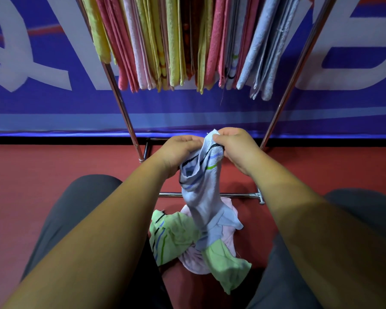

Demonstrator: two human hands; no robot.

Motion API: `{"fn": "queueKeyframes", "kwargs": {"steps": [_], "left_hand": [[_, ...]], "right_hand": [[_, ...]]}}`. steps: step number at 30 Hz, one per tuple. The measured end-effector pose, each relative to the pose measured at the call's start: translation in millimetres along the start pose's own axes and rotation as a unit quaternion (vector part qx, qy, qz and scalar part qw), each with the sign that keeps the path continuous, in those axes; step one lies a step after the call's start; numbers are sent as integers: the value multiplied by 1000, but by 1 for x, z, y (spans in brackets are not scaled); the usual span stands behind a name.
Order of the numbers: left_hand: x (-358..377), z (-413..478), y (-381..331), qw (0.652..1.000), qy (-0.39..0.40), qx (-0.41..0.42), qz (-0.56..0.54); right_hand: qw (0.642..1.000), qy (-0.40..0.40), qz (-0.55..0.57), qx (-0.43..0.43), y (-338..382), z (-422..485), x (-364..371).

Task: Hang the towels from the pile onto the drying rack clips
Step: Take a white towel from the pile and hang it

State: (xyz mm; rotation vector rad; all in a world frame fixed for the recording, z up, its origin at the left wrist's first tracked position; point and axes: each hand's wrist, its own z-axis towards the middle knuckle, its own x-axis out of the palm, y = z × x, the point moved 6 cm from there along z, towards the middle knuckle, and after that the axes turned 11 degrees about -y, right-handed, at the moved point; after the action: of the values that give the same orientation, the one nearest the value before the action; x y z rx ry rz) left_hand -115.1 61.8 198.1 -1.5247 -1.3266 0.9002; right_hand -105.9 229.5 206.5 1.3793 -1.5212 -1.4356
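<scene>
Pale blue striped towel (201,197) held up in front of the drying rack (120,101), between its two slanted legs and below the row of hung towels (176,41).

Left hand (178,152) grips the towel's upper edge, fingers (193,142) curled into the cloth. Right hand (234,146) pinches the top corner, thumb and fingers pressed together on the fabric.

The towel drapes down across the rack's lower crossbar (239,195); its tail touches the pile (176,237).

Pile: green and pink towels, crumpled on the red floor (20,186), on the person's side of the rack's crossbar.

Hung towels yellow, pink, red and grey-blue, packed close. Blue banner (54,108) behind the rack.
</scene>
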Motion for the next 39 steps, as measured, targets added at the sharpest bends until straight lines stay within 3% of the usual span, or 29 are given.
{"fn": "queueKeyframes", "kwargs": {"steps": [7, 12, 19, 34, 39], "left_hand": [[-4, -5, -7, 994, -50, 44, 91], [-6, 1, -3, 995, -88, 36, -10], [-4, 6, -2, 997, -45, 31, -49], [1, 7, -5, 995, 3, 38, -96], [5, 3, -7, 995, 31, 36, -89]], "right_hand": [[998, -24, -39, -42, 7, -5, -2], [996, -2, -55, -69, 2, -2, -2], [995, 24, -59, -80, 2, -2, 1], [997, -18, -55, -53, 6, 0, 1], [991, -42, -68, -105, 15, -4, -4]]}}
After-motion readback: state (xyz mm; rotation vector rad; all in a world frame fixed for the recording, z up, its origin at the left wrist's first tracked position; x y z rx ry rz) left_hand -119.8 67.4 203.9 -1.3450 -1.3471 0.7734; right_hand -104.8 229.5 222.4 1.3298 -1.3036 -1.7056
